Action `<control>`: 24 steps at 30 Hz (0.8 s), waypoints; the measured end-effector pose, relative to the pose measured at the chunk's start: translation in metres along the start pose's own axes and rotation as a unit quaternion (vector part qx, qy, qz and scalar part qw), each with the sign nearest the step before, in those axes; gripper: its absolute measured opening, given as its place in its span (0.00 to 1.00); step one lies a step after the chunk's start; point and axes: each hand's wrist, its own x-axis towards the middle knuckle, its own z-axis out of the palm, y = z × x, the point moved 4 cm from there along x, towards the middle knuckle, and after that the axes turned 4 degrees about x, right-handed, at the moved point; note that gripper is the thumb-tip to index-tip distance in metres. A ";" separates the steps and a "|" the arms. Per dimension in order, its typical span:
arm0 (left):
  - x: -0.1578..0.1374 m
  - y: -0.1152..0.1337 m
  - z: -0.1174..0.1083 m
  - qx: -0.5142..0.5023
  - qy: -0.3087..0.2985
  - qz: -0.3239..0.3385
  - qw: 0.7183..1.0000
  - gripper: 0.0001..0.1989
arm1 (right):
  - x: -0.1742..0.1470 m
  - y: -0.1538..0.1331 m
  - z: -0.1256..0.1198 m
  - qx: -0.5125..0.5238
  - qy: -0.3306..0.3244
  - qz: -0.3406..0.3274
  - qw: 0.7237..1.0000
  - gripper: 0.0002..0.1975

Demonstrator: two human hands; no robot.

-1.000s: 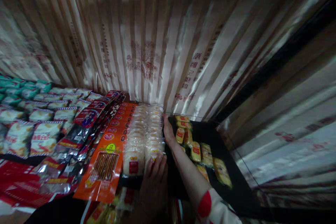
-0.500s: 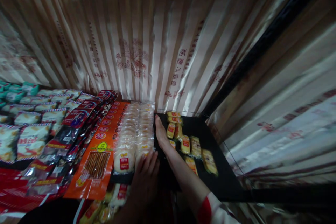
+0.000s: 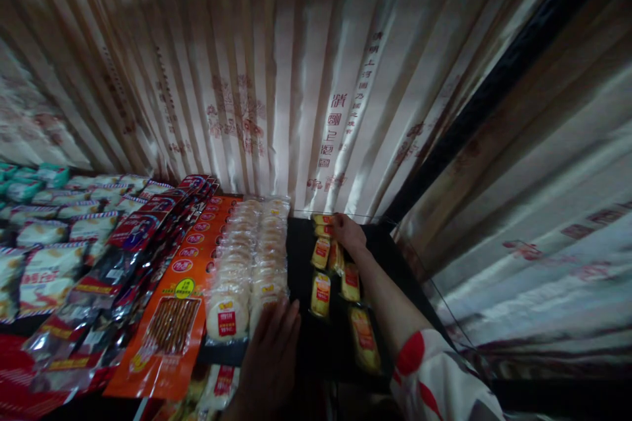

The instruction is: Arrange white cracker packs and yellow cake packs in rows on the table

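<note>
Yellow snack packs [image 3: 320, 253] lie on the black shelf [image 3: 299, 243] just right of the white crackers [image 3: 241, 250], and the right hand [image 3: 349, 233] has its fingertips at the rearmost ones, can't tell if it's actually pinching any tbh. The rest are scattered in front of that hand. Left hand [image 3: 274, 342] is unclenched, fingers straight, at the crackers' front end, orange bag [image 3: 172, 316] just left of them
</note>
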 end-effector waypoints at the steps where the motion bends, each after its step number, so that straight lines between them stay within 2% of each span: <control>1: 0.000 0.000 0.000 0.002 -0.002 -0.001 1.000 0.20 | 0.003 0.000 0.001 -0.012 -0.011 0.007 1.000 0.19; 8: 0.000 0.001 0.001 0.017 -0.004 -0.002 1.000 0.20 | 0.013 -0.003 0.002 0.012 0.006 0.008 1.000 0.17; 14: -0.002 0.002 0.004 0.036 -0.014 -0.006 0.999 0.20 | 0.015 -0.002 0.003 0.080 0.061 -0.022 0.995 0.13; 16: -0.003 0.002 0.006 0.043 -0.020 -0.006 0.999 0.20 | 0.013 -0.009 0.000 0.094 0.076 -0.068 0.990 0.14; 19: -0.004 0.003 0.008 0.048 -0.027 -0.002 0.999 0.21 | 0.009 -0.028 -0.003 0.124 0.079 -0.172 0.974 0.15; 22: -0.003 0.004 0.008 0.050 -0.019 0.003 0.999 0.20 | 0.007 -0.047 0.001 0.155 0.045 -0.269 0.949 0.17; 24: -0.002 0.004 0.007 0.051 -0.008 0.004 0.999 0.19 | 0.009 -0.058 0.010 0.173 0.024 -0.302 0.937 0.17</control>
